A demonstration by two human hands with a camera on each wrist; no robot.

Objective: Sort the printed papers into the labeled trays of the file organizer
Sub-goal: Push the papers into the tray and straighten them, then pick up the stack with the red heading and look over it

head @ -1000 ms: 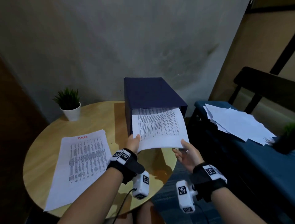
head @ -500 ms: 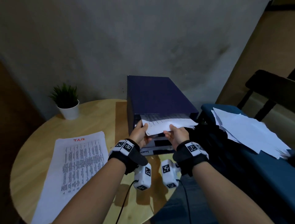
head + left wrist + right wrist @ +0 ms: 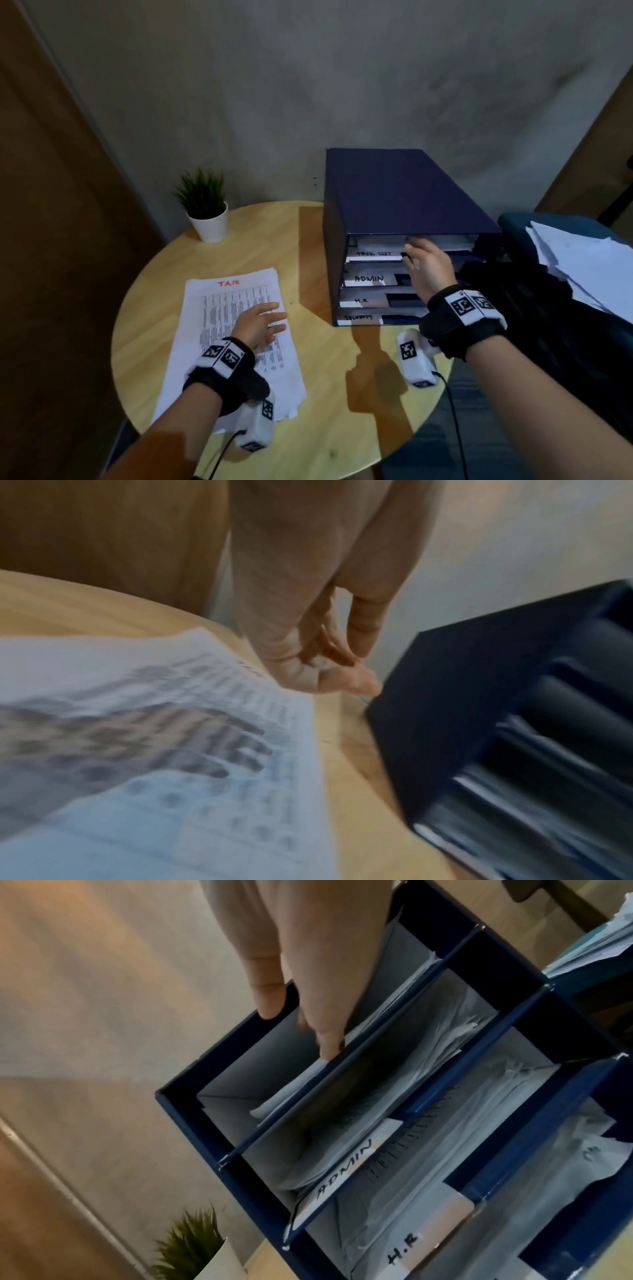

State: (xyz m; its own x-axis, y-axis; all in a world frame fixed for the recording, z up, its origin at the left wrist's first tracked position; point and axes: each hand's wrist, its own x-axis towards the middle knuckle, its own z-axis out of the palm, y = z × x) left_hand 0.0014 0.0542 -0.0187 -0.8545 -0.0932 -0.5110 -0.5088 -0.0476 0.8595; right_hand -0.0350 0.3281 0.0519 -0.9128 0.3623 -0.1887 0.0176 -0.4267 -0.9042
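Note:
A dark blue file organizer (image 3: 404, 192) (image 3: 212, 1137) stands at the back right of the round table. Its stacked trays carry white labels, among them ADMIN (image 3: 368, 279) (image 3: 342, 1169) and H.R (image 3: 361, 300) (image 3: 404, 1250). A white sheet (image 3: 376, 241) (image 3: 291, 1091) lies in the top tray. My right hand (image 3: 421, 260) (image 3: 308, 1010) is at that tray's mouth, with straight fingers touching the sheet. A stack of printed papers (image 3: 219, 298) (image 3: 171, 777) with a red heading lies on the table's left half. My left hand (image 3: 270, 318) (image 3: 342, 669) hovers over it, fingers relaxed, holding nothing.
A small potted plant (image 3: 205, 212) (image 3: 192, 1242) stands at the back left of the wooden table (image 3: 325, 394). A loose pile of white papers (image 3: 582, 260) lies on a blue seat to the right. A grey wall runs close behind the organizer.
The sheet that both hands held has gone fully into the top tray. My left hand let go and moved left over the stack on the table; my right hand stays at the tray.

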